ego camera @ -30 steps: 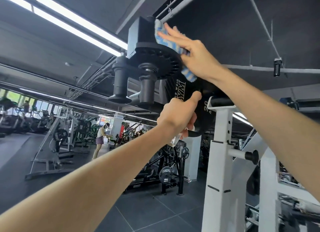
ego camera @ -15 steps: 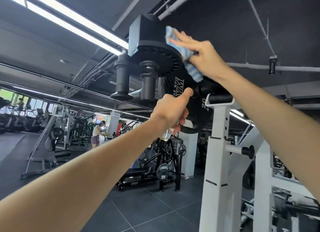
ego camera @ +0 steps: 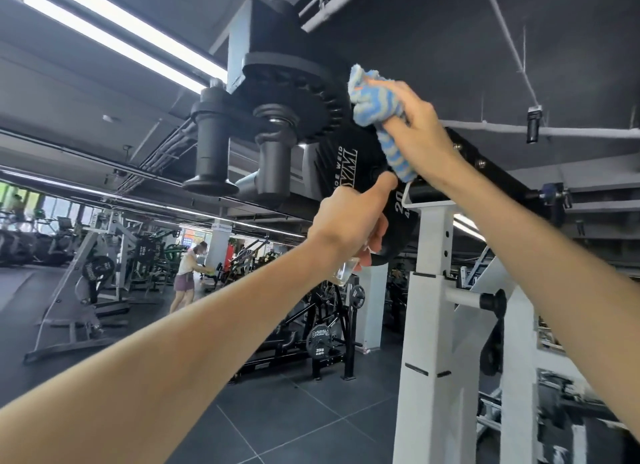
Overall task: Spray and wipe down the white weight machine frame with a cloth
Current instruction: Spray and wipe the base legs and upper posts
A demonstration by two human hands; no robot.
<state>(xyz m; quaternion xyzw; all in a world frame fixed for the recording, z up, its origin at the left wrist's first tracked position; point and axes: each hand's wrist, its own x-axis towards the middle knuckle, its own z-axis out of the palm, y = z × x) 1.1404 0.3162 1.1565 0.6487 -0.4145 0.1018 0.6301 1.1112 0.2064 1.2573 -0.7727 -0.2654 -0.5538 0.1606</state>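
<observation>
My right hand grips a bunched blue-and-white cloth and holds it against the upper edge of a black weight plate on the machine overhead. My left hand is raised just below it and grips a small clear spray bottle. Only the bottle's base shows under the palm, and the thumb points up toward the cloth. The white machine frame post stands to the right, under the plate.
A black toothed hub and two black pegs hang left of the plate. A white peg with a black cap juts from the frame. Other gym machines and a person stand farther back on the dark tiled floor.
My right hand has slid the cloth rightward and down from the top of the black hub to the plate's edge, bunching it up. My left hand has stayed beneath, holding the bottle.
</observation>
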